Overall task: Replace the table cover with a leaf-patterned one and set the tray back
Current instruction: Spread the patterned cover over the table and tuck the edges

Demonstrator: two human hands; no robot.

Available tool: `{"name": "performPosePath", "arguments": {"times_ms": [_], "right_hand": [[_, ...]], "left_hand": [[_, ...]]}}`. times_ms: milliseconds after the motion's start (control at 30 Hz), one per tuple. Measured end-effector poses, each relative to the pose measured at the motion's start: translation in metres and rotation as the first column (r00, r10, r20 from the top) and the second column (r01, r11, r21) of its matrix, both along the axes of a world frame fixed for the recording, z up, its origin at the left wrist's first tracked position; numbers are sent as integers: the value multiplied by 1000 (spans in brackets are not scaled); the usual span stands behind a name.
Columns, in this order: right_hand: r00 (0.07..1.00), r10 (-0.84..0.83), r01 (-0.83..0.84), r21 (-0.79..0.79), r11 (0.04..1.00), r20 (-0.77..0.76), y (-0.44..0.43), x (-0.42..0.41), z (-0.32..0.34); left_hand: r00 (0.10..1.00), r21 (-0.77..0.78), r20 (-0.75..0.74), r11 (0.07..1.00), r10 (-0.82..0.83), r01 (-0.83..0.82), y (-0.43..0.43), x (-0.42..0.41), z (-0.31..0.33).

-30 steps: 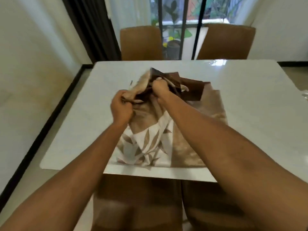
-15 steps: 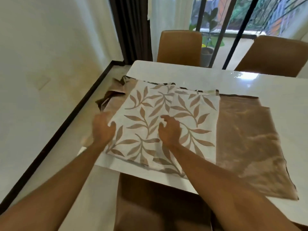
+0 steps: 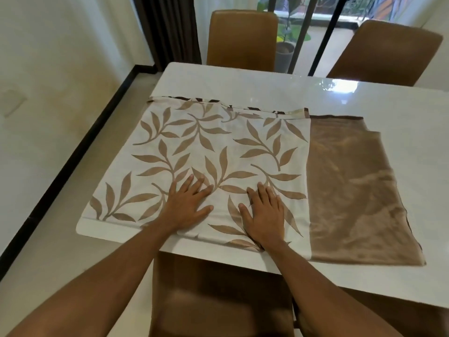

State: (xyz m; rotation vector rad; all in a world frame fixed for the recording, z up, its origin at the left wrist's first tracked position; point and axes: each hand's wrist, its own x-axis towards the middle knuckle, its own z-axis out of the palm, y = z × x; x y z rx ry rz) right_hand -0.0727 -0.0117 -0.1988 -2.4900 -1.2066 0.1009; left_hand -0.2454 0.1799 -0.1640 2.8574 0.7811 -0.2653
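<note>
Both your left hand (image 3: 185, 205) and right hand (image 3: 266, 212) now press flat, fingers spread, on the cloth (image 3: 218, 147) you bunched a second ago, so unfolding across the table (image 3: 267, 91) remains.

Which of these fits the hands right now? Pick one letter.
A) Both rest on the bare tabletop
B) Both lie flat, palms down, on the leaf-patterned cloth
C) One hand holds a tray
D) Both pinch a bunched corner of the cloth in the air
B: the left hand and right hand lie spread, palms down, on the leaf-patterned cloth on the table.
</note>
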Motion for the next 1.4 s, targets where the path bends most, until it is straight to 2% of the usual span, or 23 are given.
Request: {"name": "performPosePath", "arguments": {"times_ms": [133, 400, 733, 933, 1100, 1267, 1333, 1400], "right_hand": [[1000, 13, -13, -8, 1000, -5, -17, 27, -2], [1000, 9, -8, -19, 1000, 5, -56, 92, 2], [994, 112, -112, -49, 993, 8, -104, 170, 9], [978, 200, -200, -13, 980, 60, -122, 238, 15], [938, 347, -346, -130, 929, -16, -110, 313, 21], [860, 503, -507, -250, 825, -83, -62, 376, 28], [855, 500, -519, -215, 828, -137, -39, 382, 41], [891, 417, -449, -216, 867, -178, -24, 372, 52]], "left_hand": [[998, 21, 60, 999, -30, 29, -22, 11, -14], [972, 98, 235, 995, 12, -36, -77, 61, -29], [952, 62, 268, 983, 151, -173, -161, 118, -32], [915, 8, 257, 947, 309, -322, -215, 176, -30], [841, -15, 287, 879, 459, -476, -260, 238, -30], [693, -102, 310, 748, 651, -656, -284, 307, -31], [639, -148, 320, 703, 699, -695, -288, 330, -29], [571, -221, 333, 651, 750, -726, -291, 348, -26]]}}
